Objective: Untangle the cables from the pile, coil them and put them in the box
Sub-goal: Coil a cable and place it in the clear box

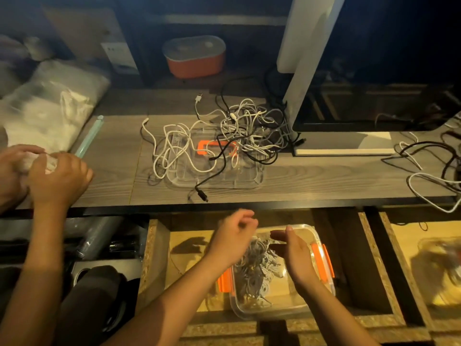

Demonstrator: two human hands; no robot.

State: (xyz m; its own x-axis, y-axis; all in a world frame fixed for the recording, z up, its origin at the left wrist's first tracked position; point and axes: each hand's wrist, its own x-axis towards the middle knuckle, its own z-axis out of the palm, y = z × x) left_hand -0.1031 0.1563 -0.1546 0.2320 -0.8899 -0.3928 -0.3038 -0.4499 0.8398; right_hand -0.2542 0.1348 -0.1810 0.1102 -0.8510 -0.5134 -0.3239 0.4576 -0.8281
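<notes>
So, roughly partway I'd say: a bunch of pale coiled cables (257, 268) already sits in the clear box (321, 242) with orange latches, down in the chipboard compartment (149, 258) below the tabletop (324, 176). Both hands hover right over the box. The right hand (296, 258) is flat and open; the left hand (232, 240) is loosely curled, and I can't tell if it's pinching anything. Up top there's a big tangled pile (232, 131) of white and black cables sprawled over the clear lid (249, 181), so plenty left to untangle and coil.
</notes>
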